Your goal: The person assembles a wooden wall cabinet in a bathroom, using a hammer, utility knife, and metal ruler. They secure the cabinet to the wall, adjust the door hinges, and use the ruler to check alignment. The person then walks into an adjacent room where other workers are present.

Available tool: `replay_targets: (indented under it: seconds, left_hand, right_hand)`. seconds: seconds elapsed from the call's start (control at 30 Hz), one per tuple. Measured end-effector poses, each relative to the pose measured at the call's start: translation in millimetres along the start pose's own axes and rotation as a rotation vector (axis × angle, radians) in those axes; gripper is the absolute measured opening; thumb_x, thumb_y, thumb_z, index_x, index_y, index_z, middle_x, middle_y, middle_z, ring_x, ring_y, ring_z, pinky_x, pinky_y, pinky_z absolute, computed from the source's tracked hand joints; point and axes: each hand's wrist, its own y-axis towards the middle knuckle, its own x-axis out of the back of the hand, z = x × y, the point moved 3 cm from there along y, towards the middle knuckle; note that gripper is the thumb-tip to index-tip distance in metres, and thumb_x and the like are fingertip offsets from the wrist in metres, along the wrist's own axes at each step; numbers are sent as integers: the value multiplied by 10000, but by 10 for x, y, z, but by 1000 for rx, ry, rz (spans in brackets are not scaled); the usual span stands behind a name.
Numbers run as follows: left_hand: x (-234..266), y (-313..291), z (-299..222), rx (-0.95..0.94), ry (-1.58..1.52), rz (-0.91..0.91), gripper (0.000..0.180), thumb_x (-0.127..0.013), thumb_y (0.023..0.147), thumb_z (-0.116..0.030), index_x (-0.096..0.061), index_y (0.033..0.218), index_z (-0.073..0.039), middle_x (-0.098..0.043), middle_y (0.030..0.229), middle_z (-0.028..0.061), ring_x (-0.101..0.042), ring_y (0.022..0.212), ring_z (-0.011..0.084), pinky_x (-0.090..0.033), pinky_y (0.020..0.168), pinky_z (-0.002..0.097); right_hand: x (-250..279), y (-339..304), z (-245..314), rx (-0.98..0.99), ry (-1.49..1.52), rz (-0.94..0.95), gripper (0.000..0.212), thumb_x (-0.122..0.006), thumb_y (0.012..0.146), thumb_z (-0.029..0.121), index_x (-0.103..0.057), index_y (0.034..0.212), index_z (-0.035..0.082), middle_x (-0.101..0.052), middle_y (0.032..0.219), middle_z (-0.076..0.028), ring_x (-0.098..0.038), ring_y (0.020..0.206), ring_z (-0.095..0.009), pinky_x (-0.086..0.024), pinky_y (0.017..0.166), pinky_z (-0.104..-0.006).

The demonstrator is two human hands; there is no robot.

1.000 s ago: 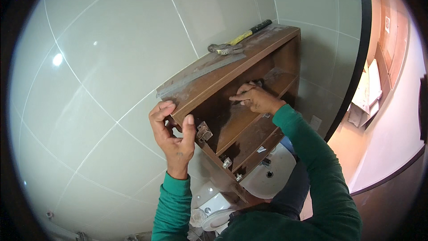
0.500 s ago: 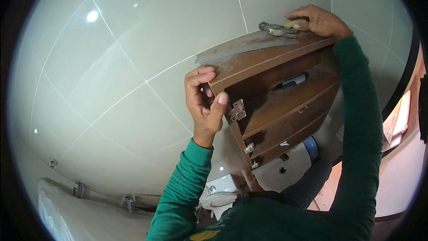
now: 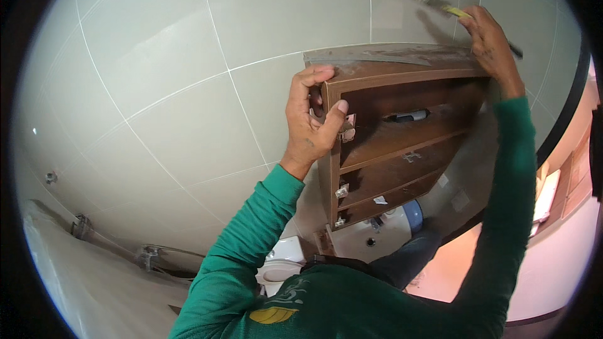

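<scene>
A brown wooden cabinet point(image 3: 402, 75) with open shelves hangs against the tiled wall. My left hand point(image 3: 312, 116) grips its upper left corner, fingers over the top and thumb on the front edge beside a metal hinge point(image 3: 348, 128). My right hand point(image 3: 488, 41) is closed around a hammer point(image 3: 430, 0) with a yellow and black handle. The hammer is raised above the right end of the cabinet top, its head pointing left and slightly blurred. A thin grey strip point(image 3: 383, 59) lies along the dusty top.
A grey and dark object point(image 3: 411, 116) rests on the upper shelf. Two lower hinges point(image 3: 342, 191) sit on the left side panel. Below are a white washbasin point(image 3: 358, 242), a blue round container point(image 3: 412, 215) and a toilet point(image 3: 279, 270). Plastic sheeting point(image 3: 81, 276) stands at lower left.
My right hand has lifted the hammer off the cabinet top, up and to the right. My left hand stays on the corner. The view has shifted, so the cabinet sits differently in it.
</scene>
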Motion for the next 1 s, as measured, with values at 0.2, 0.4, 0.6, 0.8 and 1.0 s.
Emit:
replay_targets:
  seconds: [0.2, 0.4, 0.6, 0.8, 1.0]
  left_hand:
    - [248, 54, 56, 140, -196, 78, 325, -684, 997, -179, -662, 1296, -54, -638, 1381, 78, -592, 1019, 94, -501, 791, 251]
    - [243, 121, 163, 205, -335, 126, 318, -700, 1029, -279, -713, 1289, -96, -681, 1319, 64, -640, 917, 78, -539, 635, 244]
    - [277, 123, 188, 183, -219, 193, 459, -736, 1008, -411, -672, 1370, -137, -674, 944, -6, -575, 803, 56, -504, 640, 246]
    - [282, 151, 218, 179, -210, 186, 451, -745, 1001, -419, -669, 1346, -138, -663, 920, -11, -566, 785, 68, -486, 639, 247]
    - [241, 170, 241, 168, -270, 188, 446, -749, 999, -415, -668, 1333, -130, -653, 883, -22, -549, 757, 61, -460, 616, 240]
  right_hand:
    - [-61, -1139, 1284, -417, 465, -186, 334, -457, 1149, 334, -597, 1130, 31, -578, 843, -27, -509, 724, -107, -455, 665, -299]
    - [-1072, -2073, 2084, -393, 693, -144, 432, -441, 1133, 424, -593, 1055, 27, -575, 814, -39, -512, 674, -118, -419, 606, -277]
    - [-1178, -1798, 2251, -378, 633, -228, 332, -480, 1137, 298, -617, 1087, -1, -660, 766, -156, -664, 650, -291, -526, 639, -381]
    - [-1174, -1534, 2403, -319, 554, -248, 485, -458, 1145, 418, -579, 945, -7, -532, 743, -42, -509, 686, -119, -459, 636, -307]
    - [-1182, -1551, 2370, -273, 448, -335, 408, -502, 1132, 376, -610, 1017, -1, -595, 722, -127, -600, 638, -209, -506, 623, -356]
